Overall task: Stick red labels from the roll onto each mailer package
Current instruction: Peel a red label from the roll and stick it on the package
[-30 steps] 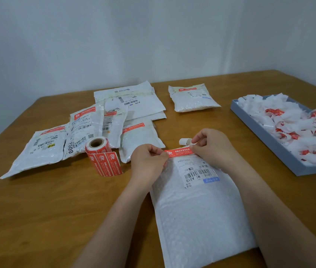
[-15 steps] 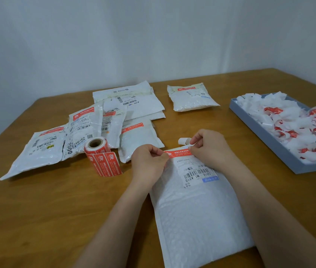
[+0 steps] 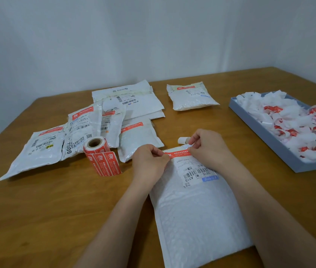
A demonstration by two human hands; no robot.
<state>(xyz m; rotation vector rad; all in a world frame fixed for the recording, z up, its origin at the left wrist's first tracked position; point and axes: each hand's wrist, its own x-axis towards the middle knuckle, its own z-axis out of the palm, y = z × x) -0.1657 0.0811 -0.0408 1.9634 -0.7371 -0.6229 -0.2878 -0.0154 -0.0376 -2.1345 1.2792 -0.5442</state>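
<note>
A white bubble mailer (image 3: 197, 215) with a barcode sticker lies on the table in front of me. Across its far edge lies a red label (image 3: 178, 153). My left hand (image 3: 149, 161) pinches the label's left end against the mailer. My right hand (image 3: 209, 147) pinches the right end, where a white strip of backing shows between the fingertips. The roll of red labels (image 3: 97, 149) stands to the left with a strip of labels hanging down onto the table.
Several white mailers with red labels (image 3: 87, 130) lie at the back left, one more (image 3: 191, 97) at the back centre. A grey tray (image 3: 269, 140) of crumpled backing scraps sits at the right. A small white paper roll (image 3: 182, 140) lies behind my right hand.
The label has come down from just above the mailer onto its far edge. Both hands stay on its ends and barely shifted.
</note>
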